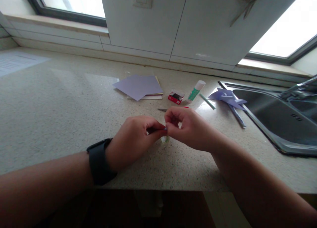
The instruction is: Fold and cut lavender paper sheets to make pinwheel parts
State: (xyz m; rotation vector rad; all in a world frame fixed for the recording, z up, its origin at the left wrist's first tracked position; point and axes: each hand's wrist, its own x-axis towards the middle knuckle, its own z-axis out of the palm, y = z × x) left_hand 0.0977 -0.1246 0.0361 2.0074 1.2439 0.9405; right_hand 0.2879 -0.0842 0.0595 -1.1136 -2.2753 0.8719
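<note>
Above the counter (74,122), my left hand (138,138) and my right hand (188,127) meet fingertip to fingertip, both pinched closed. Between the fingertips a tiny pale sliver shows; its kind is mostly hidden. Just below the fingers is a small clear, yellowish object (164,139), partly covered and too blurred to name. Behind my right hand, scissors (162,109) lie with the blade pointing left and a bit of red handle showing. Farther back are a small red box (176,97) and a glue stick (196,91) with a white cap.
Purple paper sheets (140,86) lie stacked at the back. To the right, a green strip (207,101) lies near a purple paper pinwheel (226,97) with a stick, beside the metal sink (272,132). A printed sheet (19,61) is at far left.
</note>
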